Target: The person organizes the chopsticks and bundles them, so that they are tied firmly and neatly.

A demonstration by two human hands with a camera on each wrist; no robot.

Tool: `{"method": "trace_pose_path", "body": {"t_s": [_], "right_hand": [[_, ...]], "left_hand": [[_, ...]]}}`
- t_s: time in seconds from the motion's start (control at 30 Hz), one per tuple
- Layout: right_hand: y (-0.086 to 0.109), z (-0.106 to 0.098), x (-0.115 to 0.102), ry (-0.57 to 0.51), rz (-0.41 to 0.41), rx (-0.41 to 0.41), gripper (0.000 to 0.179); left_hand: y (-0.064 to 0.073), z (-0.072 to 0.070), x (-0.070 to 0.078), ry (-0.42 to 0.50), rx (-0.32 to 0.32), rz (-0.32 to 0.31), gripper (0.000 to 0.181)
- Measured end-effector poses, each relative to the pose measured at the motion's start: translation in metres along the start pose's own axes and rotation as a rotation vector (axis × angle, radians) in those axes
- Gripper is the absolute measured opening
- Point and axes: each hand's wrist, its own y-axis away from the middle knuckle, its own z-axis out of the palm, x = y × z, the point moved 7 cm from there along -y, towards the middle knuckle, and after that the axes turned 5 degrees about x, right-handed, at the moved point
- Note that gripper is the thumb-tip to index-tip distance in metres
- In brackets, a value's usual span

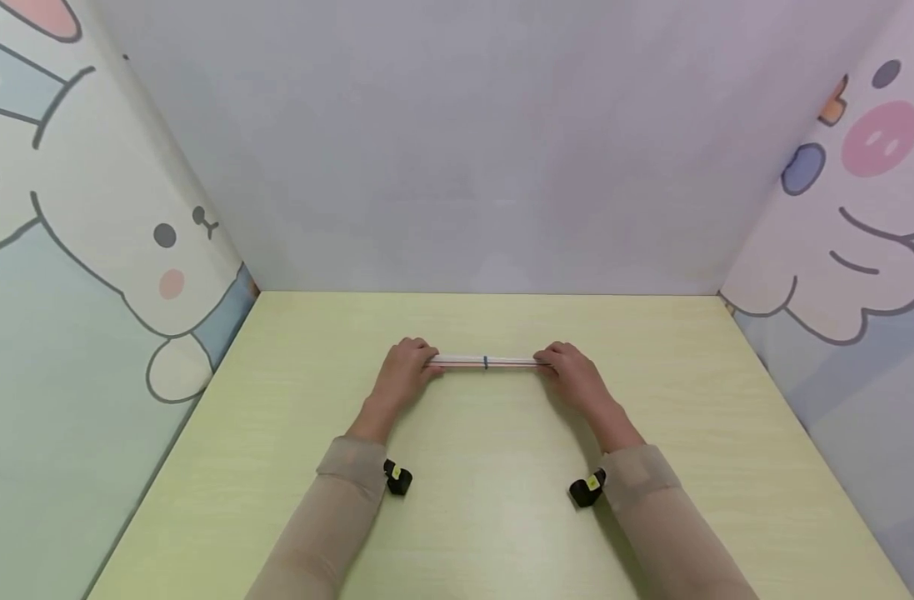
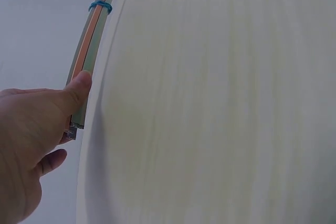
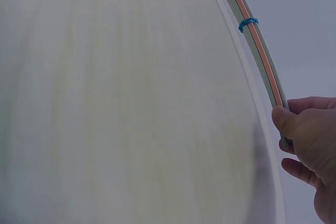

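Note:
A bundle of long, thin sticks [image 1: 460,362], pale grey-green with an orange one among them, lies crosswise between both hands. A blue band [image 2: 100,7] is wound round its middle. My left hand [image 1: 404,371] pinches the left end, its thumb pressed along the near side; the dark stick tips show just past the thumb in the left wrist view. At the other end my right hand [image 1: 572,379] pinches the bundle in the same way, thumb in front and fingers behind. The sticks stand close over the table in the head view.
A pale wood-grain table [image 1: 486,500] spreads beneath the hands. Behind it rises a plain light wall [image 1: 486,167]. Side panels with cartoon animals [image 1: 839,233] stand left and right. Small black cameras [image 1: 399,479] sit at both wrists, beside the beige sleeves.

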Motion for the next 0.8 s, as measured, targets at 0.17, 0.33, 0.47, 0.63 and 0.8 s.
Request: {"method": "trace_pose_path", "body": {"t_s": [0.17,0.33,0.47,0.63,0.8], "right_hand": [[-0.002,0.002,0.002,-0.007,0.014,-0.014,0.015],[-0.002,0.005,0.002,-0.028,0.037,-0.059,0.016],[-0.002,0.008,0.003,-0.031,0.040,-0.078,0.016],[-0.002,0.009,0.003,-0.015,0.021,-0.066,0.017],[0.000,0.011,0.006,-0.020,0.046,-0.081,0.023]], "left_hand": [[-0.001,0.003,-0.001,0.013,-0.018,-0.023,0.032],[0.001,0.008,-0.003,0.023,-0.046,-0.043,0.033],[0.003,0.009,-0.005,0.011,-0.061,-0.058,0.033],[0.003,0.011,-0.006,-0.002,-0.081,-0.071,0.034],[0.004,0.012,-0.006,-0.023,-0.098,-0.083,0.039]]}}
